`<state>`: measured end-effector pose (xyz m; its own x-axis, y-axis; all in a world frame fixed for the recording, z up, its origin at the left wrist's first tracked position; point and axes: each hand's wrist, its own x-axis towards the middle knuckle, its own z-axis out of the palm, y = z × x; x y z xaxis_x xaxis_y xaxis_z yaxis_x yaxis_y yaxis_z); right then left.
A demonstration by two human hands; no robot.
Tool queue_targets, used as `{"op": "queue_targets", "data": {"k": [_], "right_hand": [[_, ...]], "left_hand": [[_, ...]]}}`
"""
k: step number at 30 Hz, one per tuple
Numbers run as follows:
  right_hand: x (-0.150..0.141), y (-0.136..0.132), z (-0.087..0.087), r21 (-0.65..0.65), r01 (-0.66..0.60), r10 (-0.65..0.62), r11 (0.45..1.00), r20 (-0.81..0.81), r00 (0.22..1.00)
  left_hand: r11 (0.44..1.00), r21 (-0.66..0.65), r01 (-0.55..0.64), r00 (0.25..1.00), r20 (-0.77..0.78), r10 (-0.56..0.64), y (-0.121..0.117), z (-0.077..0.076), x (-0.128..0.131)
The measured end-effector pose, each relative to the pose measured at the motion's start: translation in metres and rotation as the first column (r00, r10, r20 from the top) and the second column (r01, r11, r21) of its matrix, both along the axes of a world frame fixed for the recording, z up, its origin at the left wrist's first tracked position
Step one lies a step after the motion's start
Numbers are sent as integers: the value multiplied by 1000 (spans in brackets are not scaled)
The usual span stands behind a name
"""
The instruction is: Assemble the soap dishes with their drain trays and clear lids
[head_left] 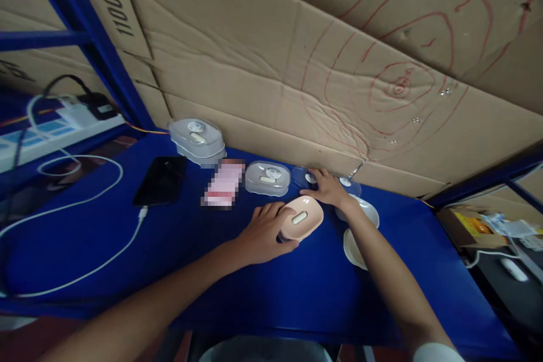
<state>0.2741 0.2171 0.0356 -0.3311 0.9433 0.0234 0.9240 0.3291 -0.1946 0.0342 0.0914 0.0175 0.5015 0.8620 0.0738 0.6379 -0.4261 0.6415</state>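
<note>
My left hand (267, 232) grips a peach-coloured oval soap box (306, 212) from its left side, with the thumb along the near edge. On the soap box's top is a small pale oblong piece. My right hand (326, 188) is closed around the near right part of a clear plastic lid (300, 176) with a round sticker, just behind the soap box. Another clear lid (351, 185) lies to the right of that hand. Under my right forearm are a white oval dish (370, 212) and a cream oval piece (353, 250), both partly hidden.
Left of the hands stand a clear-lidded box (278, 184) and a similar stack (197, 147). A pink-screened phone (224, 184), a black phone (163, 181) and its white cable (131, 240) lie on the blue table (263, 294). A cardboard wall (237, 68) rises behind.
</note>
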Motion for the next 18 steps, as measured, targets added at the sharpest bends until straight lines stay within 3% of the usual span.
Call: {"op": "queue_targets", "data": {"k": [4,8,11,13,18], "right_hand": [[14,-16,20,36,-29,31,999,-48,998],[40,-77,30,169,-122,168,978,-296,940],[50,-124,24,112,-210,236,971,-352,906],[51,-142,16,115,-222,249,968,-341,906],[48,-151,-4,156,-242,281,958,-326,903]], "left_hand": [[996,-87,16,998,69,-10,7,4,-9],[967,-189,171,969,208,-131,12,0,-18],[936,-222,272,936,286,-204,14,-4,-21],[921,-227,316,915,330,-233,16,-5,-20],[920,-238,310,902,380,-206,17,-5,-16]]}}
